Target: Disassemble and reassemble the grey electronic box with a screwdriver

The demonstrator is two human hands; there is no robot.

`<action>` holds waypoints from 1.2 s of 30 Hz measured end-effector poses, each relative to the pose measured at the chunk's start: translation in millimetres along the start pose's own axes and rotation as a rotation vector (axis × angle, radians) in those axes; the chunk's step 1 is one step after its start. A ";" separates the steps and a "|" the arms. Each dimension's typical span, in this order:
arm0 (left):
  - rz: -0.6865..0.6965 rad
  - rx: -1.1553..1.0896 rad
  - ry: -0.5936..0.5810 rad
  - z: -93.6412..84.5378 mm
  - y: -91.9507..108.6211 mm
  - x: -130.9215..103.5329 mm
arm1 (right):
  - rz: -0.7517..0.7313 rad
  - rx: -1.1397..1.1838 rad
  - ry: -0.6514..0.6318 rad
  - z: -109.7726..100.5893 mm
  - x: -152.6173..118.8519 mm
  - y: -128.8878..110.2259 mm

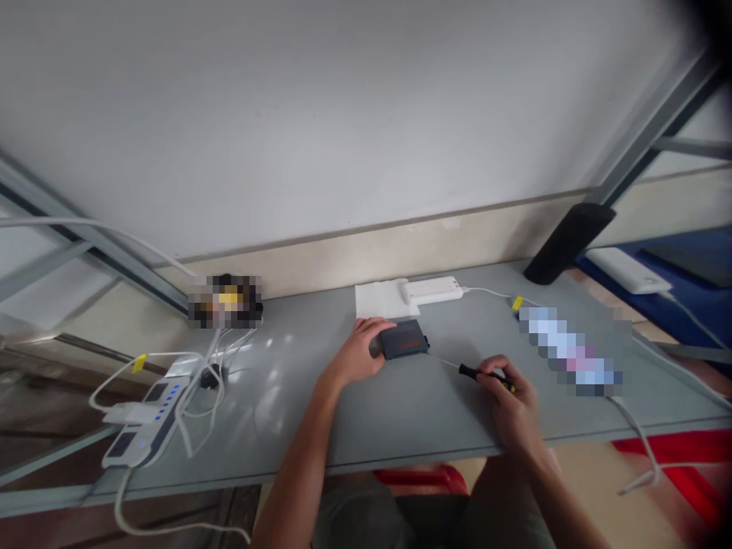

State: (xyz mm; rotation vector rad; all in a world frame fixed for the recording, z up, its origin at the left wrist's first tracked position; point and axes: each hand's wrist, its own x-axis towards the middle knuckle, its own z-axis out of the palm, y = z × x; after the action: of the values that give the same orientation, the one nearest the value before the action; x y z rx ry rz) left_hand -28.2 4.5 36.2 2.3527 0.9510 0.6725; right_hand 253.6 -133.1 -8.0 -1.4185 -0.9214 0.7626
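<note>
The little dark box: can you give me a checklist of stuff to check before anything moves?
1. Left hand on the dark box: ok, the fingers hold its left end.
2. Right hand on the screwdriver: ok, it grips the handle.
3. Screwdriver pointing at the dark box: ok, its shaft runs toward the right end.
4. Tip touching the dark box: cannot tell, it is too small and blurry.
5. White power strip away from the dark box: ok, it sits far off to the left.

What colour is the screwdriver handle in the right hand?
The screwdriver handle is mostly black, with some yellow near its rear end; the head view shows it best.
</note>
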 end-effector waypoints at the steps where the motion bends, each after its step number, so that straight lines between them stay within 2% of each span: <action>1: 0.005 -0.003 -0.013 0.2 2.0 0.1 | -0.021 0.003 -0.009 -0.5 0.2 -0.8; 4: 0.012 -0.015 -0.031 1.3 3.2 0.6 | -0.080 -0.017 -0.084 1.1 -0.3 -7.4; 11: 0.008 -0.020 -0.023 3.6 -0.8 0.4 | -0.300 -0.139 -0.480 23.4 -10.0 -27.5; 13: 0.011 -0.019 -0.022 4.6 0.1 0.5 | -0.321 -0.178 -0.540 26.1 -12.2 -27.3; 19: 0.003 0.013 0.057 11.2 -4.6 3.9 | -0.352 -0.209 -0.421 22.9 -11.0 -21.3; 22: -0.003 0.060 0.080 16.1 -12.2 5.2 | -0.356 -0.209 -0.422 23.0 -10.3 -22.6; 31: -0.037 0.125 0.080 26.2 -20.6 4.1 | -0.328 -0.192 -0.405 22.2 -9.7 -21.6; 36: -0.051 0.123 0.060 25.8 -16.9 3.9 | -0.354 -0.154 -0.373 29.6 5.4 -24.8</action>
State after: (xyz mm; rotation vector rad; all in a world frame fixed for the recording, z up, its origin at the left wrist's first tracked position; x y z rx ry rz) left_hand -18.2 10.9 7.5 2.4179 1.1032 0.6853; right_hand 227.8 -115.3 15.1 -1.2138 -1.5022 0.7084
